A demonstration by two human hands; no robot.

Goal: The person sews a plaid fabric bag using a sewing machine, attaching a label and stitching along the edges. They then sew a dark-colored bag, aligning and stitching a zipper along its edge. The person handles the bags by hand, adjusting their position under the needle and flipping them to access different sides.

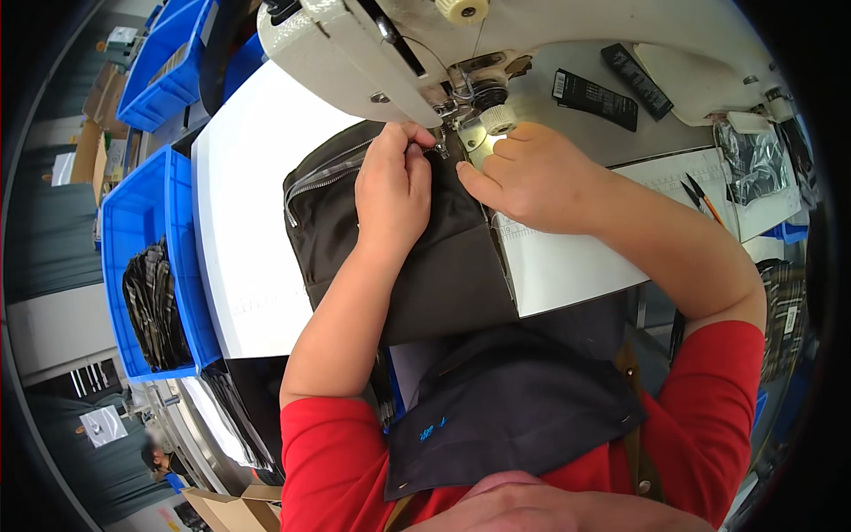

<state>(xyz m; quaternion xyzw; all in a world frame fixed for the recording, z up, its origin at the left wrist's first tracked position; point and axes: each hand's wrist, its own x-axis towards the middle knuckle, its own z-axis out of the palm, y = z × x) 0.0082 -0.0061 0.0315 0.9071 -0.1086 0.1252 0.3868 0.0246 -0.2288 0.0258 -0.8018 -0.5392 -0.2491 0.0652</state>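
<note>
A dark brown fabric bag piece point(434, 275) with a metal zipper point(328, 180) lies under the head of a cream sewing machine point(346, 53). My left hand point(393, 186) rests on it, thumb and fingers closed together on the fabric beside the presser foot point(448, 120). A zipper slider point(441, 149) shows just right of those fingertips. My right hand point(536, 177) is curled at the piece's right edge, below a cream round knob point(498, 120). Its thumb touches the fabric near the needle area; whatever lies inside the curled fingers is hidden.
White sheets with ruler markings point(576, 266) cover the table. Two black printed strips point(594, 99) lie behind my right hand; a dark pen and an orange pencil point(705, 199) lie farther right. Blue bins stand at left, the nearer bin point(115, 266) holding folded plaid fabric point(152, 306).
</note>
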